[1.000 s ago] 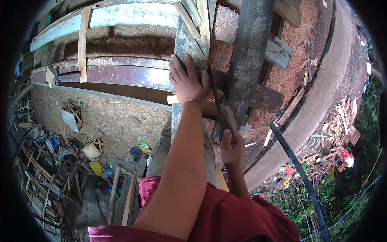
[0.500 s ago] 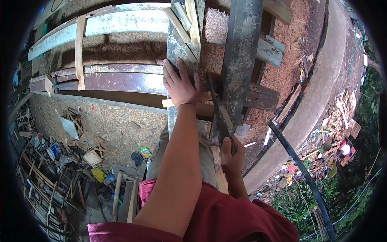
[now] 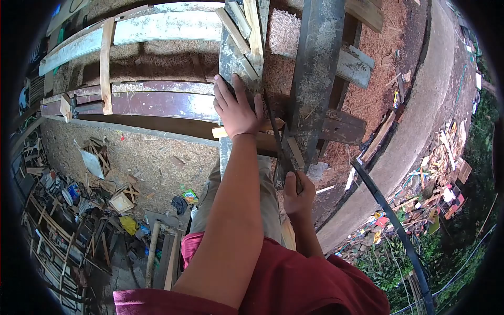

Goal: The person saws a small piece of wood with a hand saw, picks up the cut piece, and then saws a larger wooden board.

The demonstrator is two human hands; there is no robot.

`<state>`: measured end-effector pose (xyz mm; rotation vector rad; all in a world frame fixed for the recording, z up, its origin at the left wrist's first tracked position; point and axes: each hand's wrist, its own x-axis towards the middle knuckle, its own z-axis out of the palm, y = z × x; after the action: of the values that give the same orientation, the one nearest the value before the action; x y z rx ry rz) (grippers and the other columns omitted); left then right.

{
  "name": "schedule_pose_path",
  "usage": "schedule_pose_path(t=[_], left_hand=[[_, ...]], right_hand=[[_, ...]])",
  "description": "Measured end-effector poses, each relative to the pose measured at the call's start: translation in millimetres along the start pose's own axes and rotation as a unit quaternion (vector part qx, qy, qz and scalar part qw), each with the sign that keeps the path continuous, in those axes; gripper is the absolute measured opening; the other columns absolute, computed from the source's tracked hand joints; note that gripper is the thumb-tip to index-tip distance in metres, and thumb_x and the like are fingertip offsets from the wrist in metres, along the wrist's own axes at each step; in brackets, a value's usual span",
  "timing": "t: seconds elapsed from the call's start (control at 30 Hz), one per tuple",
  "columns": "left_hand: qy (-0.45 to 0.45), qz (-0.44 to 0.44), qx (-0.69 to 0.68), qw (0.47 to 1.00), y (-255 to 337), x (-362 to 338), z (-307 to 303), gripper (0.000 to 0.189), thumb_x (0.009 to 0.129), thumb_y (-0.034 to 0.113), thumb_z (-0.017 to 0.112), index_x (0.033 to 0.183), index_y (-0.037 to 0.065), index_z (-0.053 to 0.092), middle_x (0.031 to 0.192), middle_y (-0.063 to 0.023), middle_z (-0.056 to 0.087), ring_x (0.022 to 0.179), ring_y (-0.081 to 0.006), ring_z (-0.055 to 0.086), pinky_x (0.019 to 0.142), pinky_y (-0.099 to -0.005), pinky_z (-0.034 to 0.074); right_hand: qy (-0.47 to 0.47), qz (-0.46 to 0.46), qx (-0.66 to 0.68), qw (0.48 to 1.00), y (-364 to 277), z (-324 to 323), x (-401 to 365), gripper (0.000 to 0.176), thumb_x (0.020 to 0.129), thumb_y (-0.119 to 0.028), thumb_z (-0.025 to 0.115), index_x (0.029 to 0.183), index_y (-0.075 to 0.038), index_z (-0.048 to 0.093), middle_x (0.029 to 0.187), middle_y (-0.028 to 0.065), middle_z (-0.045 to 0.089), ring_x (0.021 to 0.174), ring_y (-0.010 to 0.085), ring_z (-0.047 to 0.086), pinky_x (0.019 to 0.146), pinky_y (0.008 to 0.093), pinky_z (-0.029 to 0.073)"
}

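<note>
My left hand lies palm down over a paint-specked plank, fingers stretched forward. Below it a narrow light wood strip pokes out to the left, and its other end shows right of my wrist. Something dark shows between the fingers, mostly covered. My right hand is closed around the handle of a handsaw. The dark blade points away from me, just right of my left hand, and crosses the strip's right end.
A wide dark beam runs alongside the saw. Wood offcuts lie on the far plank. A hammer rests left on a maroon board. Sawdust covers the ground; scrap wood lies lower left. A black pipe slants at right.
My right hand and the saw have shifted slightly forward and left, bringing the blade closer to my left hand. The left hand keeps its place on the plank.
</note>
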<state>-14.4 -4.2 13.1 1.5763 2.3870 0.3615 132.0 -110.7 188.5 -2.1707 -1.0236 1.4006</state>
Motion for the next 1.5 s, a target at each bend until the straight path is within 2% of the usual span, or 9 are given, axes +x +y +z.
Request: schedule_pose_path(t=[0.23, 0.33, 0.63, 0.73, 0.93, 1.13, 1.23, 1.33, 1.5], left_hand=[[-0.005, -0.005, 0.007, 1.0, -1, -1, 0, 0.08, 0.096, 0.043, 0.061, 0.163, 0.008, 0.036, 0.172, -0.0304, 0.02, 0.152, -0.0518, 0.031, 0.119, -0.0628, 0.03], [0.002, -0.001, 0.012, 1.0, -2, -1, 2, 0.08, 0.096, 0.043, 0.061, 0.163, 0.009, 0.036, 0.172, -0.0303, 0.02, 0.151, -0.0521, 0.031, 0.119, -0.0629, 0.03], [-0.01, -0.007, 0.017, 1.0, -2, -1, 4, 0.087, 0.093, 0.044, 0.063, 0.166, 0.01, 0.03, 0.172, -0.0311, 0.018, 0.154, -0.0518, 0.027, 0.119, -0.0629, 0.029], [-0.002, -0.003, 0.018, 1.0, -1, 0, 2, 0.083, 0.093, 0.043, 0.062, 0.164, 0.008, 0.035, 0.171, -0.0304, 0.021, 0.151, -0.0523, 0.032, 0.119, -0.0632, 0.03], [-0.003, -0.004, 0.019, 1.0, 0, -1, 0, 0.085, 0.092, 0.043, 0.063, 0.164, 0.008, 0.035, 0.172, -0.0303, 0.02, 0.151, -0.0518, 0.031, 0.12, -0.0631, 0.03], [-0.003, -0.007, 0.021, 1.0, -1, -1, 2, 0.086, 0.093, 0.041, 0.064, 0.165, 0.009, 0.033, 0.172, -0.03, 0.018, 0.152, -0.0513, 0.031, 0.119, -0.0623, 0.031], [-0.003, -0.005, 0.027, 1.0, -2, -1, 4, 0.091, 0.088, 0.042, 0.066, 0.166, 0.01, 0.033, 0.172, -0.0306, 0.019, 0.153, -0.0514, 0.029, 0.119, -0.0625, 0.031], [-0.012, -0.011, 0.029, 0.999, -1, -1, 4, 0.091, 0.087, 0.042, 0.066, 0.165, 0.01, 0.033, 0.172, -0.03, 0.018, 0.153, -0.0511, 0.029, 0.119, -0.0622, 0.031], [-0.011, -0.012, 0.027, 1.0, 0, -2, 2, 0.09, 0.088, 0.042, 0.067, 0.165, 0.011, 0.034, 0.173, -0.0295, 0.018, 0.153, -0.0502, 0.028, 0.119, -0.0618, 0.031]], right_hand=[[-0.003, 0.023, 0.002, 1.0, -9, -5, -12, 0.029, 0.104, -0.019, 0.066, 0.086, 0.002, 0.061, 0.068, 0.0068, 0.058, 0.064, 0.0093, 0.05, 0.058, 0.031, 0.042], [0.041, -0.015, -0.007, 0.999, -5, 3, -16, 0.029, 0.104, -0.019, 0.066, 0.086, 0.002, 0.06, 0.068, 0.0066, 0.057, 0.064, 0.0097, 0.05, 0.058, 0.0309, 0.042], [0.006, 0.015, 0.0, 1.0, -5, 0, -14, 0.028, 0.104, -0.016, 0.066, 0.084, 0.002, 0.058, 0.066, 0.0057, 0.055, 0.063, 0.0091, 0.048, 0.057, 0.031, 0.04], [0.027, -0.019, 0.003, 0.999, 3, 2, -18, 0.029, 0.104, -0.016, 0.066, 0.082, 0.001, 0.056, 0.065, 0.0052, 0.053, 0.062, 0.0091, 0.046, 0.056, 0.031, 0.039], [0.025, -0.011, 0.005, 1.0, 4, 0, -22, 0.032, 0.104, -0.018, 0.067, 0.08, -0.001, 0.053, 0.064, 0.0046, 0.05, 0.061, 0.0092, 0.044, 0.055, 0.0315, 0.037], [0.004, 0.046, 0.036, 0.998, 4, -2, -20, 0.032, 0.104, -0.019, 0.066, 0.08, -0.002, 0.053, 0.063, 0.0044, 0.049, 0.06, 0.0096, 0.043, 0.054, 0.0321, 0.037], [0.007, -0.022, -0.004, 1.0, 2, -6, -24, 0.033, 0.104, -0.019, 0.065, 0.079, -0.002, 0.053, 0.062, 0.0035, 0.047, 0.06, 0.009, 0.043, 0.054, 0.0319, 0.037], [0.005, 0.007, -0.034, 0.999, -2, -7, -27, 0.031, 0.104, -0.018, 0.065, 0.079, -0.002, 0.053, 0.062, 0.0044, 0.048, 0.06, 0.0094, 0.045, 0.055, 0.0317, 0.038], [0.015, 0.023, 0.006, 1.0, -2, -9, -32, 0.03, 0.103, -0.016, 0.065, 0.08, -0.001, 0.054, 0.064, 0.0063, 0.051, 0.06, 0.0106, 0.046, 0.054, 0.0324, 0.038]])
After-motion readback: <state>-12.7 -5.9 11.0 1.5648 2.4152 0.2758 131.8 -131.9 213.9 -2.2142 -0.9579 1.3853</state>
